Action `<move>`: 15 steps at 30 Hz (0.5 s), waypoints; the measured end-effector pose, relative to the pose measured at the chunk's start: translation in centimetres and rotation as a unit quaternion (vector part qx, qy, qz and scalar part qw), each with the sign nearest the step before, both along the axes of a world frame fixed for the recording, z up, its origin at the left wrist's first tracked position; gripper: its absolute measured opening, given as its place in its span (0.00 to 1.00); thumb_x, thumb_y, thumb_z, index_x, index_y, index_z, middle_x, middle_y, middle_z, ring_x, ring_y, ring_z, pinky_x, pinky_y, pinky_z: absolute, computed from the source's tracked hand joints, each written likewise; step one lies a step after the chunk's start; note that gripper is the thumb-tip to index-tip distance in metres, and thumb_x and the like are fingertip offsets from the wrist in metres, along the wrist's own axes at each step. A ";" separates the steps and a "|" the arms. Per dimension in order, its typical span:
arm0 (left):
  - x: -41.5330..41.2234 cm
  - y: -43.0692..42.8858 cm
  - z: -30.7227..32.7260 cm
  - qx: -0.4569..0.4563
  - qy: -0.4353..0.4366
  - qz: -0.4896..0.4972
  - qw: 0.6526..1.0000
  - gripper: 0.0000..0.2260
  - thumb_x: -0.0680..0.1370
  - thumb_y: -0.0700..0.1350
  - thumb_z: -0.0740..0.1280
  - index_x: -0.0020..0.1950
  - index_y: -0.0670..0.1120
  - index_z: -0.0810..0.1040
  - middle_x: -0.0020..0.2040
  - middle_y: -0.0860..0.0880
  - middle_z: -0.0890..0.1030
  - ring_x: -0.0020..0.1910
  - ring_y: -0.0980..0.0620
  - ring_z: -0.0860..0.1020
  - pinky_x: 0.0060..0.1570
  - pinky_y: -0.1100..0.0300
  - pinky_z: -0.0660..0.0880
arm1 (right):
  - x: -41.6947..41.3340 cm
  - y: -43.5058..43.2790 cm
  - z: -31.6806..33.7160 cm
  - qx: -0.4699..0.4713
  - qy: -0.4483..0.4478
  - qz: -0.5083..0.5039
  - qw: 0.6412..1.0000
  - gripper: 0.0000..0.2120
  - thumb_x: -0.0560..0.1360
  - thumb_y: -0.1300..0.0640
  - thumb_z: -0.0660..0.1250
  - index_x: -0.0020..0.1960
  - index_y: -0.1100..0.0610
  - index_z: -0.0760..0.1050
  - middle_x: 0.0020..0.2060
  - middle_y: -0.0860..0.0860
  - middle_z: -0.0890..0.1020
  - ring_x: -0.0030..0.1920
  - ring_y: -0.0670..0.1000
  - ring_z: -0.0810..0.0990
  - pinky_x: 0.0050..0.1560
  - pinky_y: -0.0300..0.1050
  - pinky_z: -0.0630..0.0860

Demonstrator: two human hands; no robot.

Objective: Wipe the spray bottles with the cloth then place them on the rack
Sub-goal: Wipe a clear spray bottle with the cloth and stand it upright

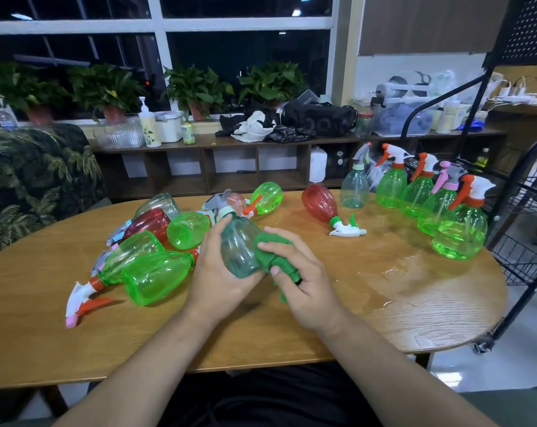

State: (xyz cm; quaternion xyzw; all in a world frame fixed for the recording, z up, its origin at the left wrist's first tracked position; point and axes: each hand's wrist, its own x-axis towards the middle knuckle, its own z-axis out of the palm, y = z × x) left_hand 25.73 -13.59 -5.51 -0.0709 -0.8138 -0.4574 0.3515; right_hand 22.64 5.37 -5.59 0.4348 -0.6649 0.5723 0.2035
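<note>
One view, head camera: our left hand [218,272] grips the teal spray bottle [239,251] above the middle of the table [384,303]; our right hand [301,282] pinches the green cloth [273,251] against its side. We should rotate the bottle under steady cloth pressure, covering base and neck.

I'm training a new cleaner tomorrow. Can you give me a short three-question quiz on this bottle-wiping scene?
1. True or false: the right hand holds a green cloth against the teal bottle.
2. How many upright bottles stand at the right end of the table? A three, B five, C eight.
3. Which hand holds the bottle being wiped?
Key: 1 true; 2 B; 3 the left hand.
</note>
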 end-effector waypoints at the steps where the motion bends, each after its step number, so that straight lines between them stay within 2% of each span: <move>1: 0.0 -0.1 -0.1 0.000 -0.004 -0.010 1.000 0.47 0.65 0.60 0.84 0.80 0.53 0.66 0.73 0.54 0.74 0.73 0.52 0.75 0.72 0.48 0.74 | -0.1 0.1 0.0 -0.009 -0.016 -0.002 1.000 0.18 0.81 0.71 0.66 0.69 0.61 0.81 0.75 0.56 0.75 0.76 0.56 0.74 0.77 0.55 0.71; 4: 0.0 -0.4 -0.1 -0.029 -0.013 -0.033 0.999 0.48 0.65 0.60 0.85 0.80 0.53 0.66 0.74 0.53 0.74 0.74 0.50 0.75 0.73 0.46 0.73 | -0.6 0.1 -0.2 -0.030 -0.071 0.002 0.997 0.18 0.83 0.67 0.65 0.71 0.58 0.80 0.74 0.52 0.77 0.77 0.55 0.73 0.77 0.56 0.70; 8: 0.6 0.0 0.2 -0.109 -0.020 -0.053 0.992 0.49 0.66 0.60 0.85 0.81 0.53 0.65 0.73 0.55 0.73 0.73 0.56 0.74 0.73 0.54 0.72 | -1.1 0.1 0.1 -0.075 -0.171 0.031 0.982 0.18 0.82 0.65 0.64 0.70 0.56 0.80 0.67 0.53 0.81 0.71 0.55 0.77 0.74 0.59 0.73; 12: 1.2 0.9 0.5 -0.154 -0.024 -0.107 0.982 0.50 0.66 0.63 0.84 0.82 0.53 0.64 0.74 0.56 0.75 0.73 0.58 0.75 0.72 0.60 0.71 | -1.3 0.6 1.3 -0.182 -0.342 0.117 0.915 0.18 0.80 0.64 0.63 0.68 0.57 0.81 0.62 0.58 0.84 0.60 0.58 0.83 0.61 0.56 0.82; 15: 1.6 1.1 0.8 -0.135 -0.027 -0.139 0.981 0.49 0.68 0.63 0.83 0.82 0.57 0.62 0.75 0.61 0.74 0.73 0.59 0.75 0.72 0.64 0.70 | -1.4 0.8 1.7 -0.199 -0.401 0.150 0.881 0.19 0.84 0.66 0.58 0.69 0.56 0.80 0.62 0.60 0.84 0.57 0.59 0.84 0.55 0.56 0.83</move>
